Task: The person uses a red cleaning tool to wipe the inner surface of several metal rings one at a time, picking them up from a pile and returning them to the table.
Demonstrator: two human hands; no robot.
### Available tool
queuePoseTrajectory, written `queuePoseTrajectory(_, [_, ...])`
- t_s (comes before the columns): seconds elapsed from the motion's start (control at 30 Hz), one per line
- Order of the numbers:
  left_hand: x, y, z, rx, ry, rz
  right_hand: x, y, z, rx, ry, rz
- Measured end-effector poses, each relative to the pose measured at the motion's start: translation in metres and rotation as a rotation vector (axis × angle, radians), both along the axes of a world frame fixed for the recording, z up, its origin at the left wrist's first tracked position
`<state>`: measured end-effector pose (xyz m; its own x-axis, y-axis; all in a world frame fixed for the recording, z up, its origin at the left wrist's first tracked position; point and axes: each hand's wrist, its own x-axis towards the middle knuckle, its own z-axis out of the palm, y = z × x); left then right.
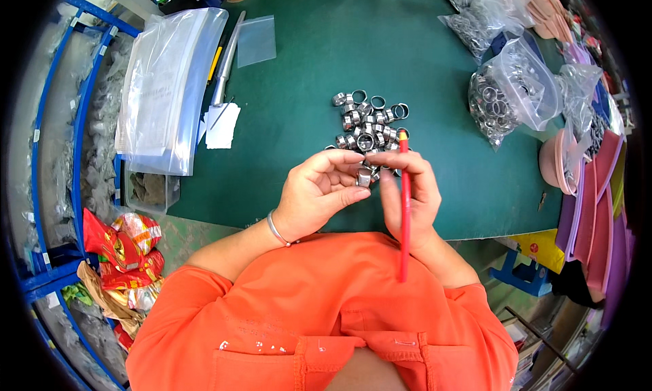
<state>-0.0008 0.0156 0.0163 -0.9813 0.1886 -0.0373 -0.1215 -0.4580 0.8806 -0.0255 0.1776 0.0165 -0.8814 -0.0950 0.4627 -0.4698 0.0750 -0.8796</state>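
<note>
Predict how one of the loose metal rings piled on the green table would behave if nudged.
The loose rings look like solid metal bands, so one would probably stay stiff. Its round outline suggests it might roll if stood on edge. Its shiny surface may let it slide on the green table.

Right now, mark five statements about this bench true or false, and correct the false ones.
1. The left hand holds a metal ring. True.
2. The pencil-like tool is blue. False: it is red, at the right hand.
3. Loose rings lie heaped on the green table. True.
4. The bag of rings sits left of that heap. False: it sits to the right.
5. A bracelet circles the left wrist. True.
</note>
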Motion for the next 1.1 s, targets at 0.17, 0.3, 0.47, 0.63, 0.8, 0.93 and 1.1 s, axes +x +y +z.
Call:
queuePoseTrajectory(0.17, [0.002, -0.002, -0.003, -0.029, 0.016, 0.030, 0.004, 0.011, 0.009, 0.103, 0.119, -0.093])
queuePoseTrajectory(0.3, [0.001, -0.002, -0.002, -0.100, 0.066, 0.049, 0.006, 0.014, 0.006, 0.066, 0.284, 0.053])
queuePoseTrajectory(0.47, [0.001, -0.002, 0.002, -0.173, 0.144, 0.084, 0.006, 0.010, 0.008, 0.081, 0.289, 0.082])
queuePoseTrajectory(0.63, [0.002, -0.003, 0.000, -0.235, 0.151, 0.085, 0.005, 0.009, 0.008, 0.072, 0.281, 0.089])
queuePoseTrajectory(0.8, [0.001, -0.001, -0.001, -0.276, 0.194, 0.102, 0.004, 0.009, 0.008, 0.069, 0.274, 0.082])
queuePoseTrajectory(0.93, [0.002, -0.002, -0.001, -0.345, 0.202, 0.114, 0.004, 0.008, 0.009, 0.092, 0.282, 0.080])
queuePoseTrajectory(1.1, [0.004, -0.008, -0.001, -0.417, 0.176, 0.034, 0.007, 0.004, 0.010, 0.118, 0.257, 0.142])
